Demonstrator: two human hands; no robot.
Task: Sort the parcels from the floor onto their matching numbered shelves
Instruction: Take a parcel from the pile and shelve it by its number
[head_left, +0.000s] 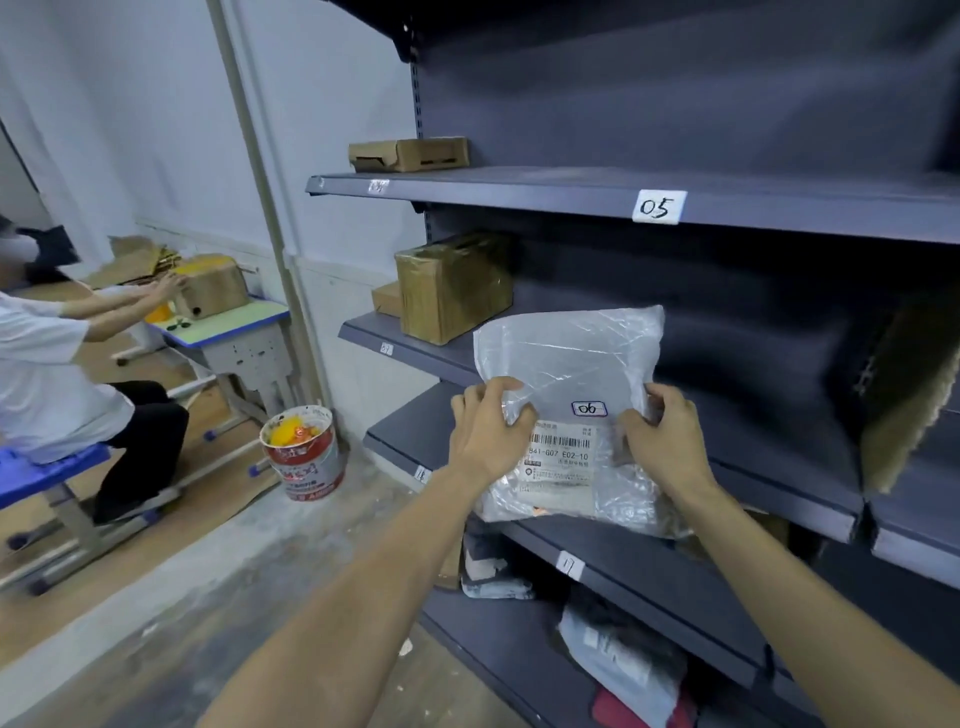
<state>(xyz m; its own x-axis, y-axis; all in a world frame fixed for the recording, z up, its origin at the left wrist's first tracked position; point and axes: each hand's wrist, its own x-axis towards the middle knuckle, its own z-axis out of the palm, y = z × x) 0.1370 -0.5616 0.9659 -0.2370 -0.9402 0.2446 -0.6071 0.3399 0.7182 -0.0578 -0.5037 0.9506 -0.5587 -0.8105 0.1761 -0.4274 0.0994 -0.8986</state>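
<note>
Both hands, left (480, 431) and right (667, 434), pinch plastic parcel (569, 374) marked 06.

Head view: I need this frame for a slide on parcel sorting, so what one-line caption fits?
Both hands hold a clear plastic parcel marked 06 before grey shelving below the 05 tag.
</note>
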